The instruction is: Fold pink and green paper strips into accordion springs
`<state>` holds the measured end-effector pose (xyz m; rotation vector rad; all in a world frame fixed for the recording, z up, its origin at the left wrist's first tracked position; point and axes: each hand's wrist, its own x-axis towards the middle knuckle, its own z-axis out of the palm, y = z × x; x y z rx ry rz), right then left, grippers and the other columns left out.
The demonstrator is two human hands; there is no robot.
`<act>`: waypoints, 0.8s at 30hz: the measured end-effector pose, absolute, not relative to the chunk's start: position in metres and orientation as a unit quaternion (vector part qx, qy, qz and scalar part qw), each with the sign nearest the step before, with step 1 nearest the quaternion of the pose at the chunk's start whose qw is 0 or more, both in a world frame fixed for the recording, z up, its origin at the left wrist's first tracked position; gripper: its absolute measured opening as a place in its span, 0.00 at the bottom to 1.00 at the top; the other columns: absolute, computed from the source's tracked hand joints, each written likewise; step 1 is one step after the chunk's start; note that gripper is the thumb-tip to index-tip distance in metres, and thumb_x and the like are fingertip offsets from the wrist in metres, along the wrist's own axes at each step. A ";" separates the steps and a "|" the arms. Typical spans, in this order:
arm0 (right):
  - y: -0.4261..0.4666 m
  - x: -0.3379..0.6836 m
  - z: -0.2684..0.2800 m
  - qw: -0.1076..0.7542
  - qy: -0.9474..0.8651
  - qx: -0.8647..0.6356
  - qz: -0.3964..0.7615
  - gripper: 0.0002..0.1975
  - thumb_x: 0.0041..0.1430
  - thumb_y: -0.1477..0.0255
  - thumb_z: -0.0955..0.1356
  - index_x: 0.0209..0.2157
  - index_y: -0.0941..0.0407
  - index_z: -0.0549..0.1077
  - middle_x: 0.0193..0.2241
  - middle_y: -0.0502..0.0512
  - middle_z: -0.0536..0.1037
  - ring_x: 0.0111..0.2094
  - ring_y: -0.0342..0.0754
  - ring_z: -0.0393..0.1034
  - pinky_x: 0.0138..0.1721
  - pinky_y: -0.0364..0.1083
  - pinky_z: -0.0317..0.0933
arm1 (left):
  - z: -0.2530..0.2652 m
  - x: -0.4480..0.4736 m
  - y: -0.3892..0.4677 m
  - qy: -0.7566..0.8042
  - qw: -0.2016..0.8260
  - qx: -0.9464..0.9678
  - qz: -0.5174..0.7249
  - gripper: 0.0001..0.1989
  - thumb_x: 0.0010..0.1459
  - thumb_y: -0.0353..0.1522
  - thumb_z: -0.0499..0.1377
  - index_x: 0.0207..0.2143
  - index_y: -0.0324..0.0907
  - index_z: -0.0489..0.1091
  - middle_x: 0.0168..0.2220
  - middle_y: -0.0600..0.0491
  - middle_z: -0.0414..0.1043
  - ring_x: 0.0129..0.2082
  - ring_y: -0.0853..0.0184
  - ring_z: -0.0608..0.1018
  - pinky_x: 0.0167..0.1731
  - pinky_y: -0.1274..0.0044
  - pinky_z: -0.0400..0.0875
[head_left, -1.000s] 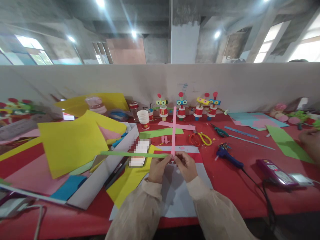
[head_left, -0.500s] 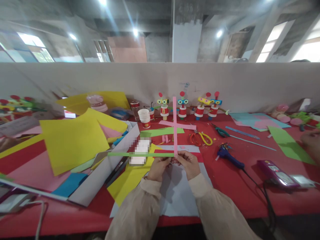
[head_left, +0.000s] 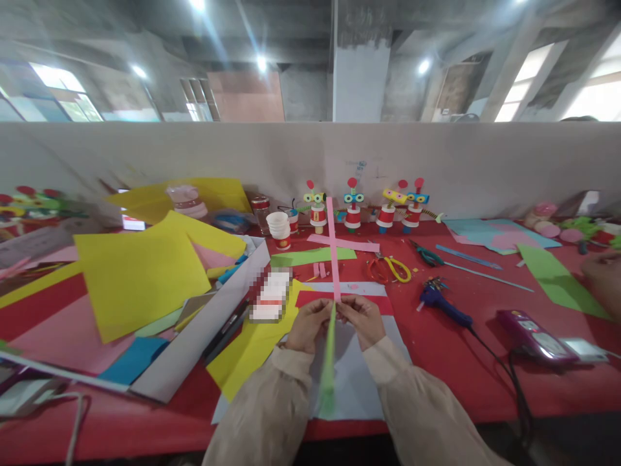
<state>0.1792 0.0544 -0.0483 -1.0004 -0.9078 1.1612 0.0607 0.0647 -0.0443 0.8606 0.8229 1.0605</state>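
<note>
My left hand [head_left: 310, 323] and my right hand [head_left: 361, 318] meet above a grey sheet [head_left: 359, 382], fingertips pinched together on the ends of two paper strips. The pink paper strip [head_left: 332, 249] points away from me, rising from my fingers. From the same spot the green paper strip [head_left: 328, 362] runs down toward me, its lower end smeared by motion. The strips' meeting point is partly hidden by my fingers. Just beyond my hands lies a red paper piece [head_left: 383, 304], and yellow paper [head_left: 247, 356] is left of my left hand.
Scissors [head_left: 398, 270], pliers [head_left: 429, 254] and a blue glue gun [head_left: 446, 305] lie to the right. A box of coloured paper [head_left: 194, 343] fills the left. Several paper-cup figures [head_left: 353, 213] and stacked cups [head_left: 279, 230] stand behind. Another person's hand [head_left: 604, 272] is at far right.
The green strip has swung from pointing left to pointing toward me. The pink strip's top has tipped slightly left and lower. Both hands stay pinched in nearly the same place.
</note>
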 end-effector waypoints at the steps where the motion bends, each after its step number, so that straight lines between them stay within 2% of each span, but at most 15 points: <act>1: 0.054 0.179 -0.049 0.627 -0.399 -0.438 0.506 0.10 0.38 0.66 0.73 0.22 0.57 0.75 0.14 0.49 0.74 0.17 0.42 0.66 0.18 0.41 0.59 | -0.043 0.060 0.065 0.372 0.697 0.391 0.472 0.15 0.40 0.39 0.67 0.21 0.37 0.69 0.19 0.55 0.67 0.18 0.75 0.65 0.18 0.81 0.54; 10: 0.050 0.177 -0.045 0.612 -0.434 -0.449 0.485 0.07 0.41 0.68 0.73 0.24 0.56 0.77 0.18 0.50 0.76 0.21 0.45 0.69 0.26 0.45 0.66 | -0.051 0.060 0.070 0.375 0.669 0.415 0.490 0.16 0.38 0.41 0.67 0.20 0.38 0.69 0.18 0.55 0.68 0.20 0.72 0.68 0.23 0.79 0.60; 15: 0.052 0.177 -0.050 0.620 -0.459 -0.421 0.476 0.07 0.41 0.68 0.73 0.26 0.55 0.77 0.23 0.51 0.79 0.25 0.48 0.72 0.30 0.48 0.68 | -0.052 0.061 0.070 0.379 0.655 0.406 0.513 0.13 0.39 0.39 0.66 0.21 0.38 0.71 0.18 0.56 0.69 0.19 0.74 0.66 0.22 0.80 0.58; 20: 0.056 0.180 -0.053 0.605 -0.404 -0.455 0.514 0.12 0.41 0.62 0.73 0.23 0.58 0.77 0.18 0.53 0.78 0.21 0.48 0.72 0.26 0.48 0.68 | -0.049 0.064 0.068 0.381 0.661 0.382 0.522 0.13 0.38 0.38 0.67 0.21 0.37 0.71 0.18 0.56 0.68 0.18 0.75 0.65 0.21 0.80 0.56; 24: 0.057 0.182 -0.053 0.607 -0.381 -0.468 0.517 0.13 0.38 0.62 0.73 0.22 0.58 0.75 0.16 0.52 0.77 0.19 0.46 0.71 0.23 0.45 0.67 | -0.045 0.065 0.067 0.377 0.672 0.360 0.526 0.11 0.37 0.35 0.67 0.23 0.38 0.72 0.19 0.56 0.69 0.19 0.75 0.67 0.22 0.80 0.57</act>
